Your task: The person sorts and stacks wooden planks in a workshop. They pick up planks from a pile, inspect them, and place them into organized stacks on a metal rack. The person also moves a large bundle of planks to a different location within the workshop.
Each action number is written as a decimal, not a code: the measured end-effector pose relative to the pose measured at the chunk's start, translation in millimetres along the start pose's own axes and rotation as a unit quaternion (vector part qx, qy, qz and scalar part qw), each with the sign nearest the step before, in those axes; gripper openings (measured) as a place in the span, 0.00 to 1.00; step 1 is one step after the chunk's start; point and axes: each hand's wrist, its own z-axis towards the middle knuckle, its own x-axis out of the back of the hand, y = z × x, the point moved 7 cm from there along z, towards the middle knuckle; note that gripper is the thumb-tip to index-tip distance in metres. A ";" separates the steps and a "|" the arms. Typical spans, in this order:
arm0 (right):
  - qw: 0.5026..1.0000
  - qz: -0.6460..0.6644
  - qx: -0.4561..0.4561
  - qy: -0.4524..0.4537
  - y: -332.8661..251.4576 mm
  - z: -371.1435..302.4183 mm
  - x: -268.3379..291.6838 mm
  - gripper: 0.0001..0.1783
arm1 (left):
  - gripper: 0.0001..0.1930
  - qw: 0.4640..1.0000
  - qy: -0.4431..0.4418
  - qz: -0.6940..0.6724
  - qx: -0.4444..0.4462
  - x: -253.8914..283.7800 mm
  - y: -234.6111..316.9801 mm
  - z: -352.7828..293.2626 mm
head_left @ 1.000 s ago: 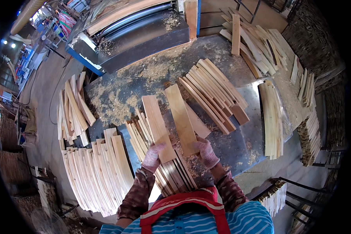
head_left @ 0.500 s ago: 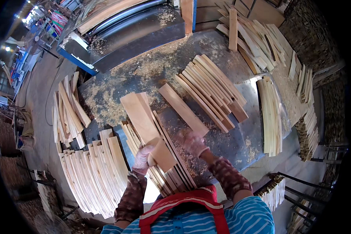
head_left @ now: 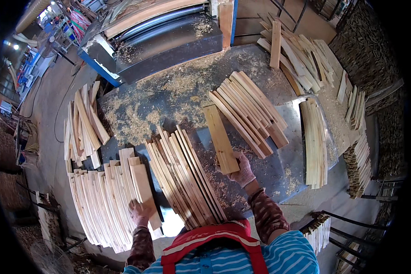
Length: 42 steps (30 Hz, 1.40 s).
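"Where does the loose board (head_left: 221, 137) sit?"

"In the right hand (head_left: 242, 171), pinched at its near end. Its long axis runs forward from that hand, the far end leaning a little left."

"And the left hand (head_left: 140, 213)?"

"On the right edge of the wide pile (head_left: 105, 201), well apart from the board (I can't tell whether it grips anything there)."

"What's between the hands?"

"The middle stack (head_left: 182, 176), its strips also pointing forward and leaning left."

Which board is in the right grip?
The golden-brown board between the two middle bundles, its near end in the right grip; it shows its broad face, the bundled ones mostly edges.
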 end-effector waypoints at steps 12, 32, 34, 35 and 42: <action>0.950 -0.311 0.018 0.016 43.5 -15.6 27.5 0.30 | 0.50 0.924 -0.019 -0.359 -0.130 9.7 161.5 -12.5; 0.380 -0.851 0.150 0.330 -40.7 -58.8 73.0 0.41 | 0.41 0.974 0.036 -0.219 -0.038 -9.3 30.4 -31.2; 0.404 -0.859 0.146 0.280 -26.9 -54.7 64.7 0.41 | 0.38 0.974 0.009 -0.223 -0.041 -10.5 27.3 -33.5; 0.392 -0.856 0.165 0.295 -27.2 -53.0 58.7 0.41 | 0.37 0.971 0.010 -0.237 -0.016 -13.6 24.5 -32.3; 0.280 -0.883 0.196 0.322 -58.2 -10.7 41.0 0.47 | 0.33 0.981 0.128 -0.119 0.081 -4.6 24.8 -40.7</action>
